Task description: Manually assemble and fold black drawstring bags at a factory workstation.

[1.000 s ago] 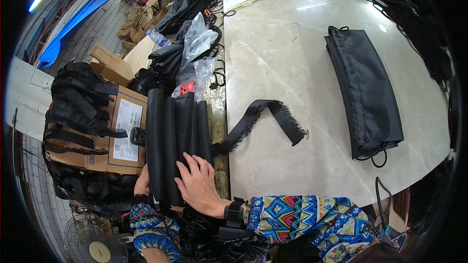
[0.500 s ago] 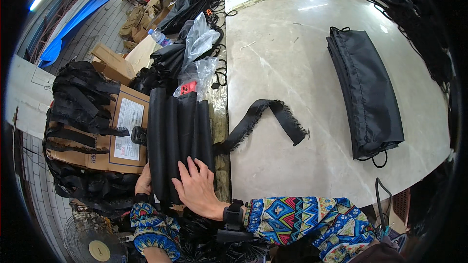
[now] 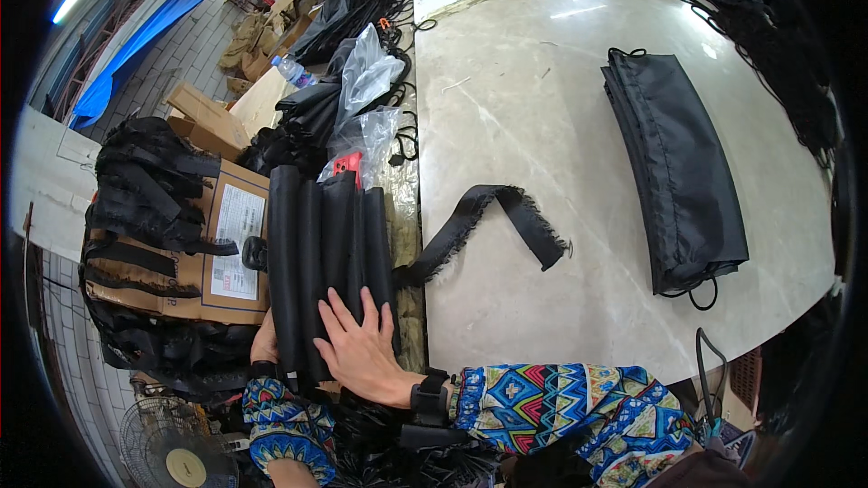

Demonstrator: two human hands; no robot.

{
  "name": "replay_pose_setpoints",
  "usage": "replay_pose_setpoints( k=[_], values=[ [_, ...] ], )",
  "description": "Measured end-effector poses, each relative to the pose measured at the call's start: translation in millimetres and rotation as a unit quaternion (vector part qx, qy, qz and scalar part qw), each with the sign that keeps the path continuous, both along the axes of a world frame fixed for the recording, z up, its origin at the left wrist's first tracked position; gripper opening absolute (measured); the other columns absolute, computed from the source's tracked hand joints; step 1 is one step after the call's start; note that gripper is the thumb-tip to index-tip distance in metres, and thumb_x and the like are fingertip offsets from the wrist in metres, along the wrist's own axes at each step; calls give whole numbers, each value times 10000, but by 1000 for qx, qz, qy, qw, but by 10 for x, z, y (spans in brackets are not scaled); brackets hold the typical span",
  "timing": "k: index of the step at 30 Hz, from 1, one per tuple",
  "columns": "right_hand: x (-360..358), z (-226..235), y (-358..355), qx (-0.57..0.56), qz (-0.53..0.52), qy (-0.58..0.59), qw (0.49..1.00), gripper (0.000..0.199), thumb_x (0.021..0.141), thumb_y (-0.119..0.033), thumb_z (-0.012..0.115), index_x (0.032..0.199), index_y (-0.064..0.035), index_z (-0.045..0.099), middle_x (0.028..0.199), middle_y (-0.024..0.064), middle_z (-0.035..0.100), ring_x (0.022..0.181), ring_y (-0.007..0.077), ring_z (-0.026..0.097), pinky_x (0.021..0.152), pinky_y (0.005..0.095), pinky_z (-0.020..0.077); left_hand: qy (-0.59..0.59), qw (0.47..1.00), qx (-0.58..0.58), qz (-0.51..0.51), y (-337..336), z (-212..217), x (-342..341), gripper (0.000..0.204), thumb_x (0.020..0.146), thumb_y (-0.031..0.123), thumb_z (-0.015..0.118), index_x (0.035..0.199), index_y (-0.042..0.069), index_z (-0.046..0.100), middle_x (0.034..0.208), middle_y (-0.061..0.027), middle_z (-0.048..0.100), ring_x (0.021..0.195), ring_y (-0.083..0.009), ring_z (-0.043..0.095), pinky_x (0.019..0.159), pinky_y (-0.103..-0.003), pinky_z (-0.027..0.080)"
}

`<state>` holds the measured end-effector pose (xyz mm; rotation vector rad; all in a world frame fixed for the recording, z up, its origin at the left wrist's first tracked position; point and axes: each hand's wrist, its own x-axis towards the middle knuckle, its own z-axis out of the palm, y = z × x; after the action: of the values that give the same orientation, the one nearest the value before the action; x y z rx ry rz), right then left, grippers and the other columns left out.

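Folded black fabric (image 3: 312,244) lies in long, side-by-side folds at the table's left edge. My right hand (image 3: 363,354) rests on its near end, fingers spread and stretched out over the folds. At the left side of the same fabric is my left hand (image 3: 264,343). Its fingers pass behind the outermost fold and are hidden, so their grip does not show. A frayed black fabric strip (image 3: 475,208) bends across the table just right of the folds.
On the table (image 3: 542,325) lies a folded black bundle with cord loops (image 3: 683,172). To the left stands a cardboard box (image 3: 240,298) draped with frayed black strips (image 3: 149,181). Clear plastic bags (image 3: 366,81), a water bottle (image 3: 294,70) and a fan (image 3: 176,443) are nearby.
My right hand's fingers have spread a little wider on the folds. The fabric has shifted very slightly; my left hand stays at its side.
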<state>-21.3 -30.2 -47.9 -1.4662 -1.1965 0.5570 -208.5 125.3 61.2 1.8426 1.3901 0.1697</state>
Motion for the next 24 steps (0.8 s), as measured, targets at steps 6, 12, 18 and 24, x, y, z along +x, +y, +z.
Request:
replay_pose_setpoints(
  k=[6,12,18,24],
  values=[
    [-3,-132,70,57,18,10,998,546,911,-266,567,1386,-24,451,1527,144,320,1293,587,299,1038,695,222,2,1000,2,-11,-1,-40,7,538,1015,412,413,1397,34,442,1287,-102,571,1147,-206,568,956,-329,477],
    [96,-108,92,-56,94,128,986,582,908,-286,585,1417,-64,410,1569,61,272,1291,631,281,1021,748,201,10,1000,16,-19,30,12,-11,532,1015,405,417,1395,33,445,1282,-101,574,1144,-206,570,954,-328,477],
    [144,-67,73,-53,119,73,989,592,901,-279,584,1429,-81,404,1563,55,289,1297,590,324,1015,780,131,15,999,23,-27,66,26,-19,526,1016,397,420,1393,31,447,1278,-101,577,1141,-205,571,953,-326,477],
    [206,-110,32,-56,128,101,985,598,889,-269,587,1429,-82,413,1545,71,325,1299,571,341,1016,781,115,23,999,34,-32,29,72,-55,520,1016,390,424,1391,30,450,1273,-101,580,1137,-204,573,951,-325,478]
  ],
)
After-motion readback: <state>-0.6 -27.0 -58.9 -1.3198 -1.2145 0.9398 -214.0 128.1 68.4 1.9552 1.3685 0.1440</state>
